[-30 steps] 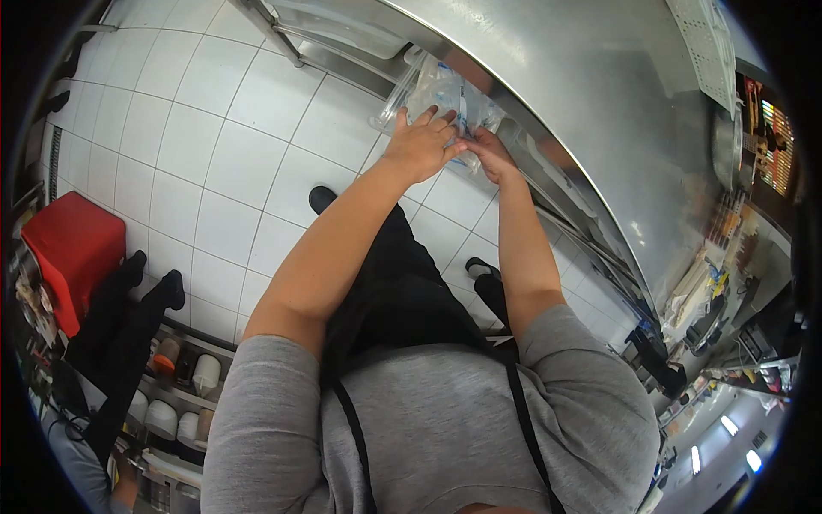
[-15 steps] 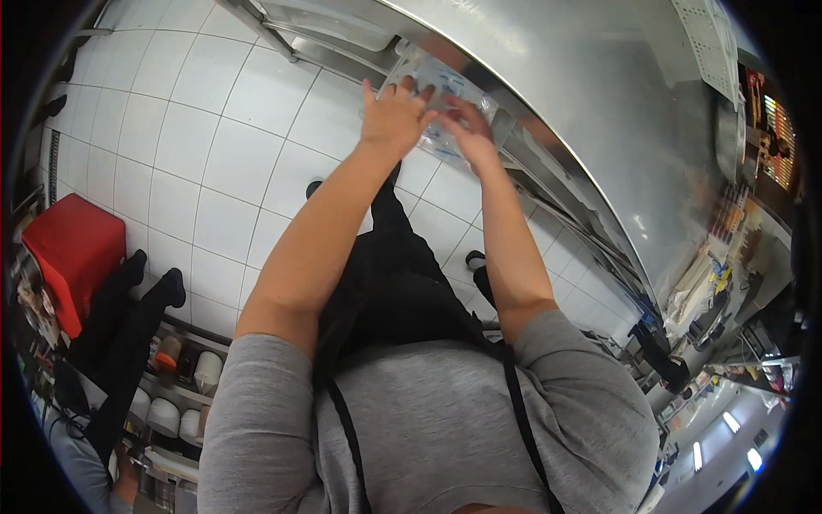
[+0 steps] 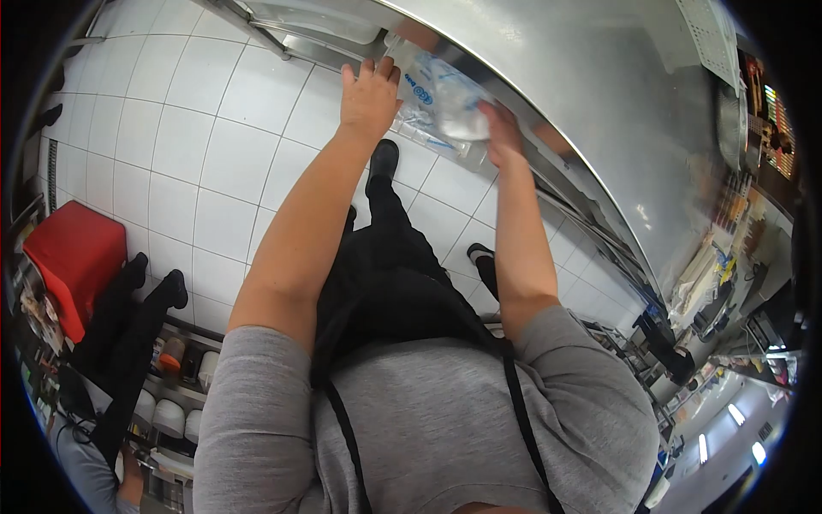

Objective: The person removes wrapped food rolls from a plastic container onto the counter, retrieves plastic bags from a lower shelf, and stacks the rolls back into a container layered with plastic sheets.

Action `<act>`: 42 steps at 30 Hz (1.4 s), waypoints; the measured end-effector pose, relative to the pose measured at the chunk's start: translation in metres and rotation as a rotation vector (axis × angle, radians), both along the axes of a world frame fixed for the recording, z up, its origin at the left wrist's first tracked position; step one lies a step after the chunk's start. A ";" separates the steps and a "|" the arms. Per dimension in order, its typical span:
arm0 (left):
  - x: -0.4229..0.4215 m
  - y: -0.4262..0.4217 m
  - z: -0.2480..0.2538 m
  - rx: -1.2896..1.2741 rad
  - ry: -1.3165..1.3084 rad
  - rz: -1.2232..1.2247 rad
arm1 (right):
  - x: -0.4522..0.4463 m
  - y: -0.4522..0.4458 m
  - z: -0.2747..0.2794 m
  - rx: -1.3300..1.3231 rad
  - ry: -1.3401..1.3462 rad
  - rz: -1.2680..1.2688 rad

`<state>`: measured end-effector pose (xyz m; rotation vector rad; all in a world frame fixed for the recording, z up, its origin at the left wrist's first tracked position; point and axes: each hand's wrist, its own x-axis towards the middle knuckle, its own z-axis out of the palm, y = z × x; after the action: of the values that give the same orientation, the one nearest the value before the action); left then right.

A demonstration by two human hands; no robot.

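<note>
Under the edge of the steel counter is a clear plastic bin (image 3: 469, 158) holding a crinkled clear plastic bag (image 3: 452, 96) with blue print. My left hand (image 3: 371, 101) is at the bin's left side, its fingers stretched out and apart, holding nothing. My right hand (image 3: 504, 134) is at the right end of the bag, slightly blurred, with its thumb over the plastic and its fingers partly hidden. The bag bulges up toward this hand.
The steel counter (image 3: 582, 77) overhangs the bin. White floor tiles (image 3: 231, 154) lie at left. A red box (image 3: 75, 257) stands near another person's dark-clad legs (image 3: 141, 321). Shelves with several white containers (image 3: 169, 418) are at lower left.
My hands have moved apart, the left one to the left and the right one to the right. The bag's blue print now shows between them, and the plastic is raised toward my right hand.
</note>
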<state>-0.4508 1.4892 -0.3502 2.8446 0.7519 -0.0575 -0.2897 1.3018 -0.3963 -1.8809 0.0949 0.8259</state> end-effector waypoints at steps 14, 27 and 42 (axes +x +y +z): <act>-0.012 -0.042 0.017 -0.341 -0.382 -0.014 | -0.062 -0.027 0.047 0.363 0.220 -0.016; -0.101 -0.061 0.045 -2.030 -0.560 0.851 | -0.051 -0.011 0.073 0.325 0.413 0.580; -0.195 -0.053 0.005 -1.961 -0.564 1.090 | -0.106 0.012 0.037 -0.485 -0.879 1.115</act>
<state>-0.6462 1.4362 -0.3448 0.4308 1.0106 0.1104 -0.3958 1.3143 -0.3591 -2.5766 -1.5206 0.5844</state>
